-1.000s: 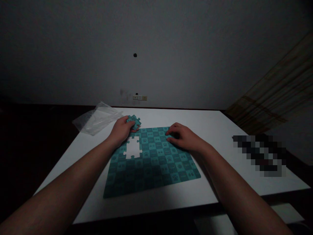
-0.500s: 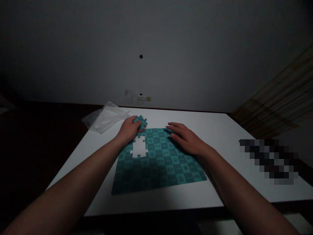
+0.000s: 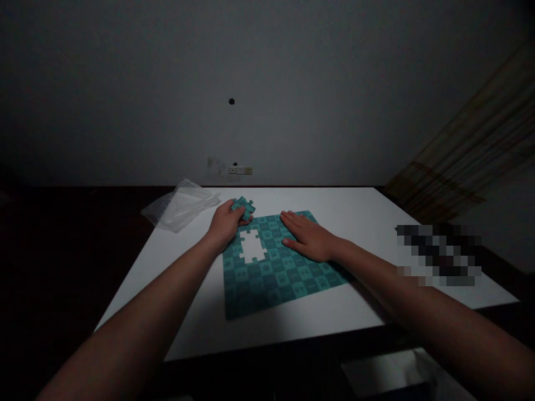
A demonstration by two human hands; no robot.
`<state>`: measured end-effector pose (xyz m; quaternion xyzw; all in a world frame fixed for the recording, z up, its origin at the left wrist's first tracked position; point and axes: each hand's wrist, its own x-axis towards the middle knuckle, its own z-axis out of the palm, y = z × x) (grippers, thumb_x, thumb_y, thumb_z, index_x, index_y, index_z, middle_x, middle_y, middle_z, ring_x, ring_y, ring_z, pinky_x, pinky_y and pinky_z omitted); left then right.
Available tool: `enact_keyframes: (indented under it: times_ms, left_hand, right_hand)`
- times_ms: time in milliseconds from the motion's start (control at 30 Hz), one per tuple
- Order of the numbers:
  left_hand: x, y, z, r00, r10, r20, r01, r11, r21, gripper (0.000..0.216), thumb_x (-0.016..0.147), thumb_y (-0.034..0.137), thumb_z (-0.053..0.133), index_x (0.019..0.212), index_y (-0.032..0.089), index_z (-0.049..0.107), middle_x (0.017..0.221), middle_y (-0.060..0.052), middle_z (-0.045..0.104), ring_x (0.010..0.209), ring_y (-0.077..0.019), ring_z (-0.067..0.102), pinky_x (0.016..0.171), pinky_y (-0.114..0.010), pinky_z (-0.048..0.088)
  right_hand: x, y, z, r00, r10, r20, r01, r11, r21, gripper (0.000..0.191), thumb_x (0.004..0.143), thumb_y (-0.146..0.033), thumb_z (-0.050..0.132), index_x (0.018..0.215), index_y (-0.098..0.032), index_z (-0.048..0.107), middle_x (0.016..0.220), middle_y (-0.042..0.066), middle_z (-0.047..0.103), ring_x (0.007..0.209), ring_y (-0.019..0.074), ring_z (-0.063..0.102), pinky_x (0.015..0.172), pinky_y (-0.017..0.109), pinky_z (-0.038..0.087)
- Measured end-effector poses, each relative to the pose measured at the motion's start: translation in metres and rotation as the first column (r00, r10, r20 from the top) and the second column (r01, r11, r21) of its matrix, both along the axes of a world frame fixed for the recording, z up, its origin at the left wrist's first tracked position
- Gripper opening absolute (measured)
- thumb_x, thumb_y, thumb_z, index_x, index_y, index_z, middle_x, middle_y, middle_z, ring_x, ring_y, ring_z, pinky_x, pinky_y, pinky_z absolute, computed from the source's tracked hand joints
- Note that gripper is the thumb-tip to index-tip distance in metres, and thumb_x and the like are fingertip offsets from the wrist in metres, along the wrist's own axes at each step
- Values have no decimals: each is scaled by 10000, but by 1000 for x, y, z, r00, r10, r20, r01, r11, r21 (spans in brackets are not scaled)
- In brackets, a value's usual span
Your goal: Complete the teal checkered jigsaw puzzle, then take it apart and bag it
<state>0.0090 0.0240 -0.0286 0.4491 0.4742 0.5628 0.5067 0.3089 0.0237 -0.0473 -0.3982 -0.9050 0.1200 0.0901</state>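
My left hand [image 3: 225,223] is closed on several teal puzzle pieces [image 3: 244,208], thumb on top, just past the puzzle's far left corner. Flat on the table lies a teal jigsaw puzzle [image 3: 267,284] with a checkered pattern of light and dark squares. A gap near its left side lets the white table show through, edged by knobs and notches. My right hand [image 3: 307,236] rests palm down on the puzzle's far right part, fingers stretched out and thumb apart.
A clear plastic bag [image 3: 179,206] lies at the far left edge of the white table [image 3: 200,334]. Toward the right edge sits a dark, pixelated object [image 3: 438,253]. Behind the table stands a grey wall with a socket strip [image 3: 240,170].
My right hand has come down flat onto the puzzle. The puzzle has turned somewhat, its near left corner shifting right. My left hand keeps the pieces, and the camera view has shifted slightly.
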Motion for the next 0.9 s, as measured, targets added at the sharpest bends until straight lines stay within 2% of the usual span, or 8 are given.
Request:
enact_keyframes:
  times_ms: [167,267,333,433,500,633,833,900]
  left_hand:
    - [7,-2,-4,996,-63,66,62,998,13,163,940,244,822,935,154,685,900,-67,792,801,-171,797,771,-277,661]
    - [8,0,-6,992,-83,91,83,997,6,272,905,303,902,933,151,677,880,-71,789,809,-182,804,757,-282,664]
    - [7,0,-7,990,-100,99,100,995,3,319,878,337,932,936,148,682,884,-81,797,817,-188,806,742,-277,657]
    - [5,-1,-9,989,-137,59,136,990,31,361,841,390,955,947,147,709,878,-87,809,792,-185,787,729,-277,639]
    - [3,-3,-10,988,-153,16,152,986,66,399,798,424,977,948,152,728,843,-70,802,743,-170,753,710,-271,616]
    - [2,-7,-13,981,-190,-51,195,974,118,483,707,489,1020,876,165,705,771,-20,754,682,-148,697,663,-249,558]
    - [5,-9,-9,974,-195,-114,201,978,46,588,824,706,892,986,165,730,921,-97,826,785,-206,792,673,-272,594]
    - [5,-8,-7,978,-181,-103,184,983,15,613,819,720,890,1022,166,724,1007,-121,843,812,-213,812,670,-268,605]
  right_hand:
    - [48,11,7,994,-86,64,88,996,-30,948,1089,-757,440,1793,-137,301,1840,205,212,1716,412,230,1391,645,236]
    - [54,20,22,991,-111,72,115,992,-56,903,1063,-733,523,1750,-156,418,1817,208,312,1693,424,306,1381,653,260]
    - [39,26,34,992,-127,2,127,991,-29,809,1047,-680,599,1688,-191,528,1774,198,429,1655,427,398,1365,674,287]
    - [-5,33,44,949,-151,-277,157,988,1,650,1043,-553,660,1612,-241,612,1697,170,559,1535,386,562,1280,641,437]
    - [-37,33,42,876,-181,-446,141,982,-123,546,1042,-503,676,1533,-264,676,1552,161,688,1307,327,718,1124,533,580]
    - [-77,25,24,767,-207,-607,22,955,-297,400,958,-476,787,1253,-206,802,1099,103,838,977,256,769,927,413,609]
    - [-61,28,23,551,-311,-774,12,931,-366,365,862,-476,833,1128,-226,826,961,56,815,866,218,733,849,371,576]
    - [-48,32,29,550,-329,-767,-4,918,-397,357,850,-457,822,1126,-230,834,895,39,790,807,205,700,803,356,554]
